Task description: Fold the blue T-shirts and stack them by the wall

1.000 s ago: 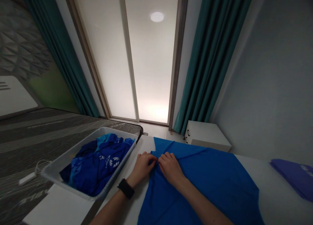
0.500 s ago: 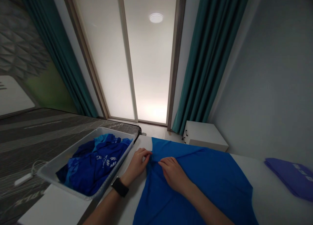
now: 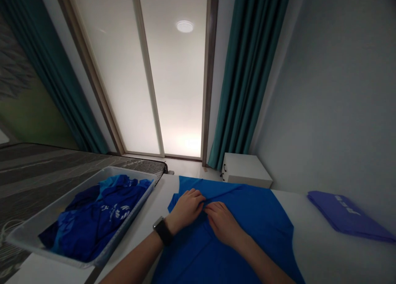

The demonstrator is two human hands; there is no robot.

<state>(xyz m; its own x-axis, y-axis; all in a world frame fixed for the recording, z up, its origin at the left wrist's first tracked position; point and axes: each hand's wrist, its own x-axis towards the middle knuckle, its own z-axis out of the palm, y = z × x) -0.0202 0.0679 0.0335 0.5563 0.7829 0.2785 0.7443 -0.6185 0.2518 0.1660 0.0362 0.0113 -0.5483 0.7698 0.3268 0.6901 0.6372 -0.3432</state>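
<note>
Shirt: blue shirt (image 3: 256,222), smooth thin cloth, lies spread at lower centre under my hands.
Hands: my left hand (image 3: 185,207) and right hand (image 3: 223,223) pinch its raised fold.

Head camera looks down, close over the table (image 3: 312,251).
</note>
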